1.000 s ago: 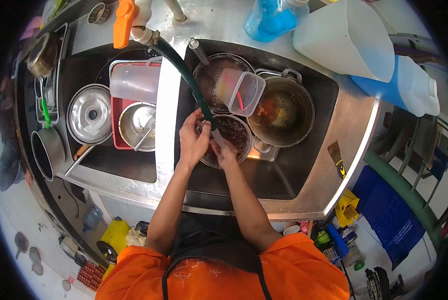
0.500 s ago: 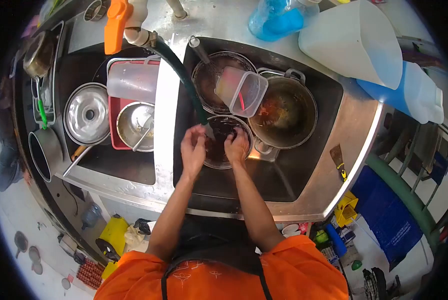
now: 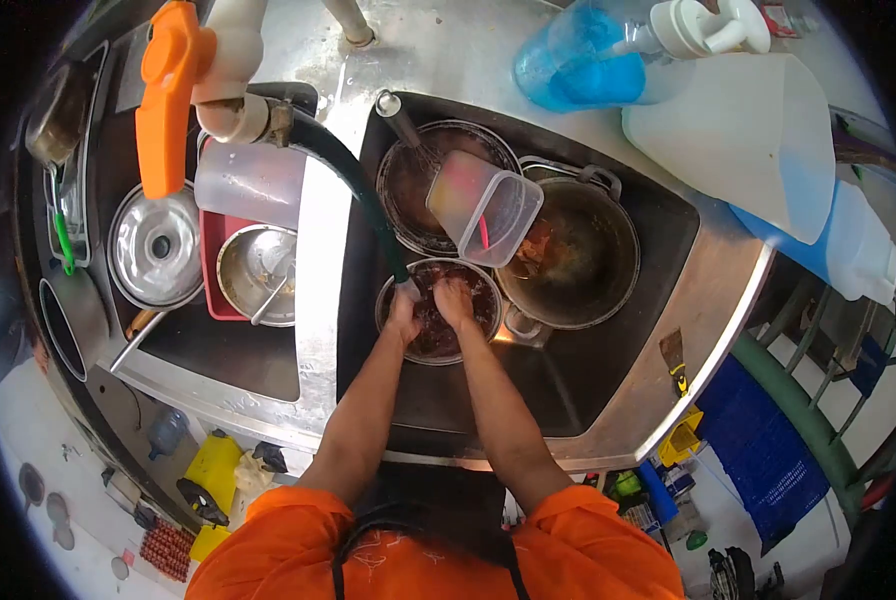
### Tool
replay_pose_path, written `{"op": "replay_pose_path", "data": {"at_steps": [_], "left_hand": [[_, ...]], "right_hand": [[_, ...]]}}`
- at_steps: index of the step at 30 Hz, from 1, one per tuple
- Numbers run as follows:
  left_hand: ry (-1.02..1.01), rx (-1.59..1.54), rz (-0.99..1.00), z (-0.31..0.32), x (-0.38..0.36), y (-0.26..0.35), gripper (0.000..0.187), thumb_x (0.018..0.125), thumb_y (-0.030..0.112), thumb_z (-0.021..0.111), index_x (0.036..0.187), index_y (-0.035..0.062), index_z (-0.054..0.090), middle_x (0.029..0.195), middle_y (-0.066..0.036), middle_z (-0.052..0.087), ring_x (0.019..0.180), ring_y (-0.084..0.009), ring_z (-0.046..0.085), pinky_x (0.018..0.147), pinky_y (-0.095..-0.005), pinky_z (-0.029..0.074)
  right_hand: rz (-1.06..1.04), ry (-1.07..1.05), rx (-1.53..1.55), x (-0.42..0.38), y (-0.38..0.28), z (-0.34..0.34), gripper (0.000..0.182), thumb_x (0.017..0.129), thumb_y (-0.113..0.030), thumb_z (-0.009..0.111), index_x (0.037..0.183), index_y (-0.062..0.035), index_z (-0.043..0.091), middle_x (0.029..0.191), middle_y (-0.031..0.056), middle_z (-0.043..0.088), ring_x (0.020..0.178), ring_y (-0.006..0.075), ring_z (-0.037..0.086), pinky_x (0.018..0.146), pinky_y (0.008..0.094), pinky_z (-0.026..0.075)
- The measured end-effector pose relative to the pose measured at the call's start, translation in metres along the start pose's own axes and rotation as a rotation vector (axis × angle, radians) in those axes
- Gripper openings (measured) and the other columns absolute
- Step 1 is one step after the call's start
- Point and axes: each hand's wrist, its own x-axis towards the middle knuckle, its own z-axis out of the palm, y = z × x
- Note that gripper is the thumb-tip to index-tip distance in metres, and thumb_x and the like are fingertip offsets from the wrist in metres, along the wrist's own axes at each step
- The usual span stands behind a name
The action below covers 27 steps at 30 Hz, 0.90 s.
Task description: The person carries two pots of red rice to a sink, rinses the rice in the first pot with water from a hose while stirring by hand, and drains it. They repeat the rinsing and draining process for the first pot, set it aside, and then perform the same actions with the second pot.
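Observation:
Both my hands reach into a round metal pot [image 3: 431, 357] of dark reddish, bubbly liquid in the right-hand sink basin. My left hand [image 3: 405, 317] is at the pot's left side, right by the end of the dark green hose [image 3: 370, 215] that comes down from the tap. My right hand [image 3: 454, 299] points down near the middle of the liquid, a little apart from the left. The fingertips of both hands are lost in the liquid, and whatever they touch is hidden.
Behind stand a pot with a whisk [image 3: 402, 121], a tilted clear plastic container [image 3: 488, 212] and a large stained pot [image 3: 578, 255]. The left basin holds a lid [image 3: 153, 245] and a metal bowl [image 3: 257, 270]. A scraper [image 3: 675, 362] lies on the right rim, near a plastic jug [image 3: 738, 140].
Both hands have gone down from above the pot into the liquid, the right one moving closer to the left. The camera view has shifted slightly.

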Motion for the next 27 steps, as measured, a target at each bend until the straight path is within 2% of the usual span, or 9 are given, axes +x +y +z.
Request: {"op": "replay_pose_path", "data": {"at_steps": [4, 6, 11, 14, 16, 18, 22, 24, 27], "left_hand": [[-0.095, 0.002, 0.103, 0.005, -0.002, -0.002, 0.047, 0.098, 0.045, 0.047, 0.133, 0.0134, 0.053, 0.133, -0.005, 0.057, 0.120, -0.0264, 0.054, 0.097, -0.0466, 0.045], [0.139, 0.108, -0.064, 0.035, -0.039, 0.021, 0.048, 0.097, 0.040, 0.052, 0.134, 0.0099, 0.052, 0.129, -0.007, 0.058, 0.115, -0.0261, 0.057, 0.092, -0.0421, 0.048], [0.264, 0.403, 0.011, -0.016, 0.013, -0.010, 0.055, 0.094, 0.039, 0.057, 0.135, 0.0028, 0.050, 0.129, -0.014, 0.056, 0.114, -0.0282, 0.057, 0.090, -0.0425, 0.049], [0.352, 0.642, 0.101, -0.003, -0.021, -0.001, 0.059, 0.093, 0.042, 0.058, 0.134, 0.0000, 0.050, 0.129, -0.015, 0.056, 0.113, -0.0289, 0.058, 0.087, -0.0416, 0.051], [0.395, 0.685, 0.130, 0.003, -0.043, 0.005, 0.060, 0.092, 0.043, 0.058, 0.132, -0.0007, 0.051, 0.129, -0.015, 0.056, 0.113, -0.0293, 0.058, 0.087, -0.0412, 0.051], [0.193, 0.485, 0.204, -0.007, -0.056, 0.005, 0.052, 0.095, 0.039, 0.052, 0.133, 0.0028, 0.051, 0.131, -0.018, 0.054, 0.115, -0.0306, 0.057, 0.087, -0.0449, 0.052], [0.114, 0.172, 0.105, -0.001, -0.082, 0.008, 0.047, 0.099, 0.039, 0.041, 0.134, 0.0088, 0.051, 0.133, -0.020, 0.052, 0.116, -0.0332, 0.055, 0.090, -0.0514, 0.050], [0.198, 0.146, -0.051, 0.014, -0.103, 0.015, 0.047, 0.101, 0.039, 0.034, 0.133, 0.0094, 0.051, 0.125, -0.020, 0.057, 0.105, -0.0332, 0.060, 0.086, -0.0508, 0.053], [0.109, 0.053, -0.085, 0.023, -0.107, 0.018, 0.051, 0.101, 0.043, 0.033, 0.130, 0.0060, 0.053, 0.115, -0.016, 0.060, 0.100, -0.0297, 0.062, 0.084, -0.0484, 0.053]], "right_hand": [[0.069, 0.101, 0.203, -0.018, -0.025, -0.003, 0.055, 0.095, -0.037, 0.033, 0.118, 0.0057, 0.059, 0.126, 0.0335, 0.053, 0.122, 0.0485, 0.048, 0.104, 0.0501, 0.038], [0.094, 0.044, 0.220, -0.008, -0.018, 0.006, 0.055, 0.095, -0.038, 0.033, 0.119, 0.0043, 0.059, 0.127, 0.0322, 0.053, 0.123, 0.0475, 0.048, 0.105, 0.0496, 0.038], [0.031, -0.054, 0.077, -0.040, -0.040, -0.018, 0.051, 0.094, -0.038, 0.039, 0.120, -0.0004, 0.061, 0.129, 0.0301, 0.054, 0.124, 0.0439, 0.050, 0.105, 0.0489, 0.038], [-0.014, 0.128, -0.048, -0.067, -0.051, -0.020, 0.045, 0.091, -0.035, 0.047, 0.117, -0.0021, 0.062, 0.124, 0.0282, 0.058, 0.117, 0.0431, 0.054, 0.103, 0.0475, 0.040], [-0.087, 0.499, -0.191, -0.078, -0.062, -0.017, 0.037, 0.088, -0.031, 0.053, 0.110, -0.0036, 0.065, 0.112, 0.0258, 0.063, 0.106, 0.0415, 0.059, 0.098, 0.0471, 0.044], [-0.067, 0.559, -0.090, -0.084, -0.074, -0.021, 0.035, 0.087, -0.030, 0.054, 0.108, -0.0039, 0.066, 0.106, 0.0243, 0.065, 0.102, 0.0410, 0.060, 0.095, 0.0468, 0.046], [0.026, 0.638, 0.201, -0.092, -0.092, -0.035, 0.030, 0.087, -0.027, 0.055, 0.103, -0.0040, 0.067, 0.097, 0.0221, 0.067, 0.097, 0.0396, 0.062, 0.088, 0.0472, 0.047], [-0.047, 0.646, 0.326, -0.101, -0.106, -0.050, 0.030, 0.092, -0.028, 0.054, 0.105, -0.0041, 0.067, 0.097, 0.0216, 0.067, 0.097, 0.0392, 0.062, 0.087, 0.0455, 0.047], [-0.420, 0.553, 0.507, -0.103, -0.135, -0.068, 0.039, 0.100, -0.036, 0.047, 0.113, -0.0049, 0.066, 0.100, 0.0220, 0.066, 0.098, 0.0391, 0.061, 0.087, 0.0424, 0.046]]}}
